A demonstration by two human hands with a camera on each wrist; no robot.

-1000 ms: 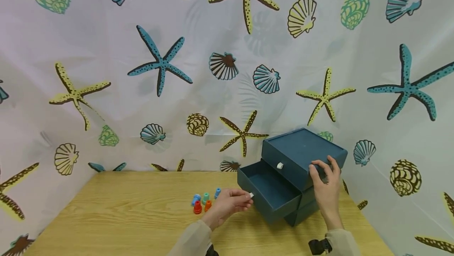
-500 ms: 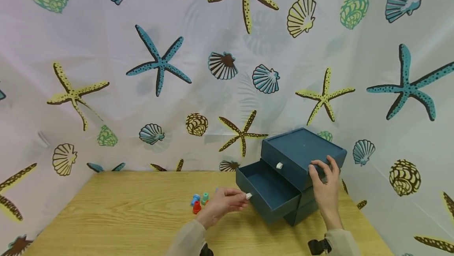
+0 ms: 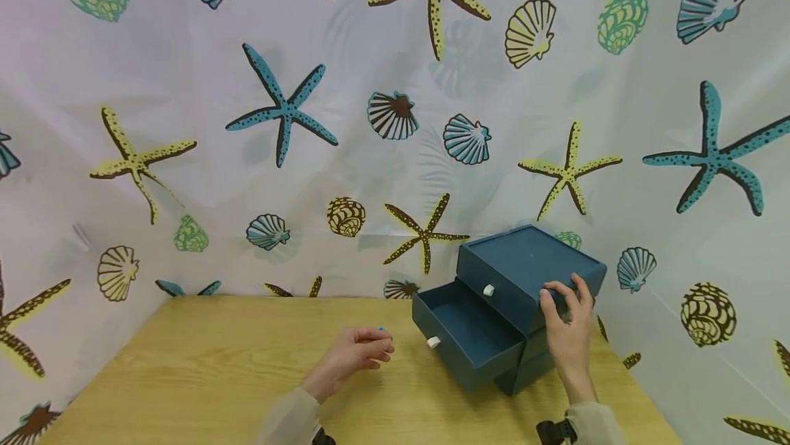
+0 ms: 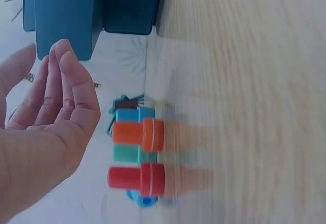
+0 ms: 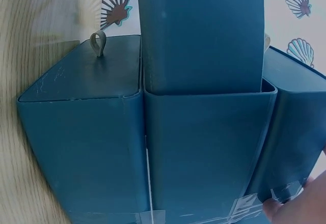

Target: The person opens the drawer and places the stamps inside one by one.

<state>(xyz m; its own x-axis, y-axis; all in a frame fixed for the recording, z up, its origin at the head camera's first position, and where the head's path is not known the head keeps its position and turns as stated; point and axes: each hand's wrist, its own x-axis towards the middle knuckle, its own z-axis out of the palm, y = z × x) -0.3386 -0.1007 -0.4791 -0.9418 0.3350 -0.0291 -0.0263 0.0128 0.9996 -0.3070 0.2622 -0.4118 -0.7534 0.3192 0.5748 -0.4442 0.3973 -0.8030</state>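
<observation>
Left hand now off drawer tab (plain white)

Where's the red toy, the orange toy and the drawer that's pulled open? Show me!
Red toy (image 4: 138, 178): left wrist view, where its narrow part meets its wide part.
Orange toy (image 4: 140, 134): left wrist view, also where narrow meets wide.
Open drawer (image 3: 446, 350): head view, on its front panel.

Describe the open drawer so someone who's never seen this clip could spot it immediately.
In the head view, a dark blue drawer unit stands on the right part of the wooden table. The open drawer juts out leftward just beneath the top drawer, a small white pull on its front. Unlike the shut top drawer and bottom drawer, it shows its inside.
</observation>
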